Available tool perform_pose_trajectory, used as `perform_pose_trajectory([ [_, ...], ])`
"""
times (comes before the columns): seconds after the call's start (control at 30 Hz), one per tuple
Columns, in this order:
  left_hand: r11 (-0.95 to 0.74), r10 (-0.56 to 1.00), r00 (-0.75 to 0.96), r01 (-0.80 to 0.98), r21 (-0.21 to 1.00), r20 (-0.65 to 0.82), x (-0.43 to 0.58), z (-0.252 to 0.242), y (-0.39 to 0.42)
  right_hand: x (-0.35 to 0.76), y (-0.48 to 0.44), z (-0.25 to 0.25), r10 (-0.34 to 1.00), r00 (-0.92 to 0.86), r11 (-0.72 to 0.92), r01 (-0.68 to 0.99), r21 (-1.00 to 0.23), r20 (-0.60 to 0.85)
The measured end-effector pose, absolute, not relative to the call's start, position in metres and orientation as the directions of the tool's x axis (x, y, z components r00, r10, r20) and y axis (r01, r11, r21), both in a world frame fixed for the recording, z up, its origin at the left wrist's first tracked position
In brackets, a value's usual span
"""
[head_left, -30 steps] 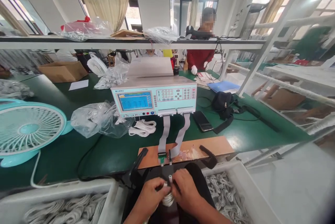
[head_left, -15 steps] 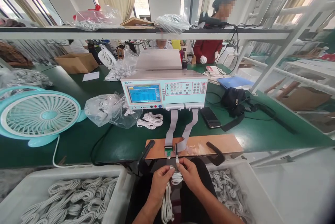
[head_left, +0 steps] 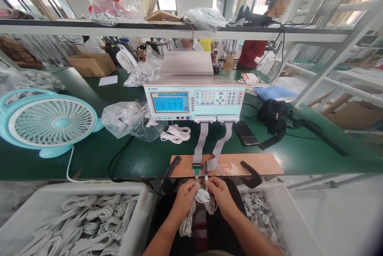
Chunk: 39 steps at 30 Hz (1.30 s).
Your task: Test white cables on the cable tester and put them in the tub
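My left hand [head_left: 186,197] and my right hand [head_left: 220,194] are both closed on the ends of a coiled white cable [head_left: 202,197]. They hold those ends up against the small connectors [head_left: 201,171] at the front edge of a brown wooden board [head_left: 257,163]. The rest of the cable hangs down over my lap. Two grey ribbon cables [head_left: 209,147] run from the connectors up to a pale blue tester [head_left: 194,99] with a lit blue screen.
White bins of coiled cables sit at lower left [head_left: 80,224] and lower right [head_left: 263,218]. A turquoise fan [head_left: 49,122], bags of cables [head_left: 128,118], a phone [head_left: 245,132] and a black pouch [head_left: 272,110] lie on the green bench. A person in red [head_left: 253,50] works beyond the shelf.
My hands rose from my lap with the cable and brought its ends to the connectors on the board's edge. The view shifted, showing more of the left bin.
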<state>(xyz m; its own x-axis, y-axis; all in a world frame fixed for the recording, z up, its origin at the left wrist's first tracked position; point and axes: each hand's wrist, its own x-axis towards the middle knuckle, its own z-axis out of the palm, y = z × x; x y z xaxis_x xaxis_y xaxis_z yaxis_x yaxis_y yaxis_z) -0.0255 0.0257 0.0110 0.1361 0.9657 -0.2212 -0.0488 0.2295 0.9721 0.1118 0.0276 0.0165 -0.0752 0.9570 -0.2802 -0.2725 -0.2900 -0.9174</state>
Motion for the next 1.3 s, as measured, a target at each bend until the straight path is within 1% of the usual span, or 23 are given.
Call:
perform_pose_trajectory([
  [0.13, 0.200, 0.980, 0.035, -0.087, 0.976, -0.197, -0.023, -0.003, 0.028, 0.115, 0.031, 0.014, 0.962, -0.097, -0.272, -0.228, -0.935, -0.256],
  [0.33, 0.242, 0.966, -0.035, -0.213, 0.947, -0.255, -0.020, -0.003, 0.025, 0.115, 0.031, 0.019, 0.964, -0.086, -0.265, -0.207, -0.942, -0.252],
  [0.4, 0.241, 0.966, -0.036, -0.245, 0.939, -0.257, -0.018, 0.000, 0.024, 0.114, 0.031, 0.020, 0.965, -0.090, -0.260, -0.218, -0.941, -0.246],
  [0.57, 0.213, 0.975, -0.009, -0.208, 0.955, -0.220, -0.017, 0.000, 0.025, 0.116, 0.031, 0.016, 0.960, -0.122, -0.272, -0.222, -0.936, -0.250],
  [0.67, 0.212, 0.976, -0.006, -0.240, 0.947, -0.220, -0.015, 0.001, 0.024, 0.117, 0.032, 0.012, 0.961, -0.123, -0.270, -0.217, -0.938, -0.249],
  [0.87, 0.200, 0.968, -0.084, -0.318, 0.927, -0.237, -0.008, 0.005, 0.022, 0.117, 0.031, 0.012, 0.961, -0.114, -0.272, -0.215, -0.938, -0.252],
  [1.13, 0.228, 0.967, -0.047, -0.270, 0.935, -0.249, -0.013, -0.007, 0.025, 0.112, 0.029, 0.019, 0.965, -0.104, -0.258, -0.219, -0.941, -0.240],
  [1.3, 0.195, 0.977, -0.049, -0.208, 0.959, -0.209, -0.015, -0.013, 0.031, 0.109, 0.027, 0.014, 0.970, -0.089, -0.240, -0.218, -0.946, -0.225],
])
